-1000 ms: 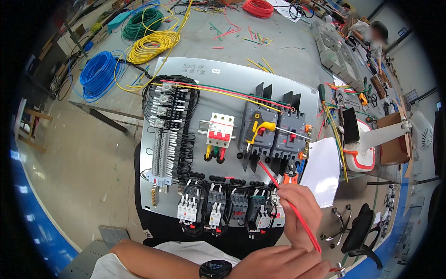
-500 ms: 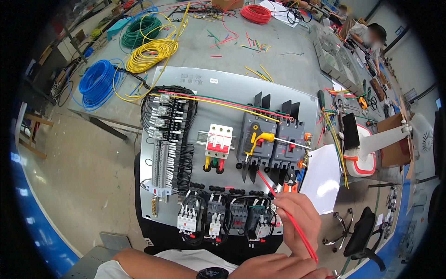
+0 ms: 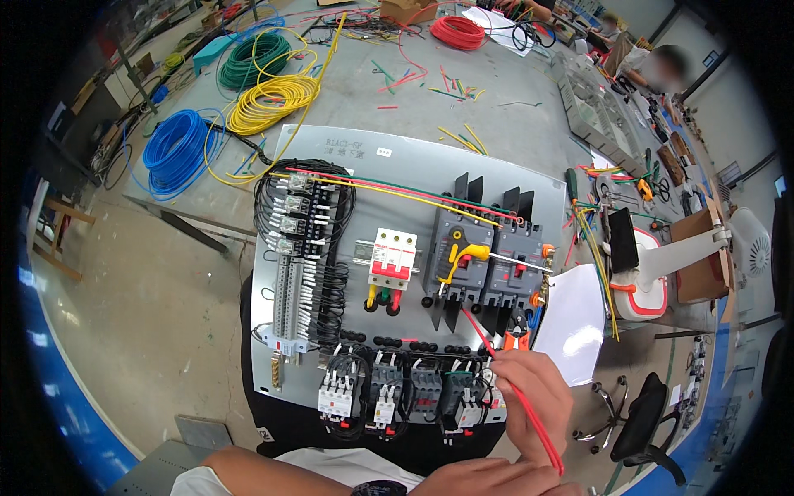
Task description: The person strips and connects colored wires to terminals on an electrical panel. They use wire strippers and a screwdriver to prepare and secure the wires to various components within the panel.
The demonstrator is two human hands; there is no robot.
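Observation:
A thin red wire (image 3: 536, 423) runs from beside the black fins below the dark grey circuit breaker (image 3: 461, 252) down through both hands. My right hand (image 3: 536, 393) pinches it above the lower right of the metal mounting plate (image 3: 397, 157). My left hand (image 3: 488, 479) reaches across the lower edge, closed around the wire's lower part; its fingertips are partly cut off. Near the right hand lie orange-handled pliers (image 3: 517, 337) and a row of contactors (image 3: 426, 388). A yellow-handled screwdriver (image 3: 470, 252) rests across the breakers.
Coils of blue (image 3: 178, 153), yellow (image 3: 273, 103), green (image 3: 252, 62) and red wire (image 3: 457, 33) lie on the grey table (image 3: 347, 91). White paper (image 3: 572, 318), a fan (image 3: 641, 281) and loose tools stand to the right. Other people sit at the far right.
The plate and its parts sit slightly lower in the picture. Both hands keep their hold on the red wire, with the left hand slightly lower at the edge.

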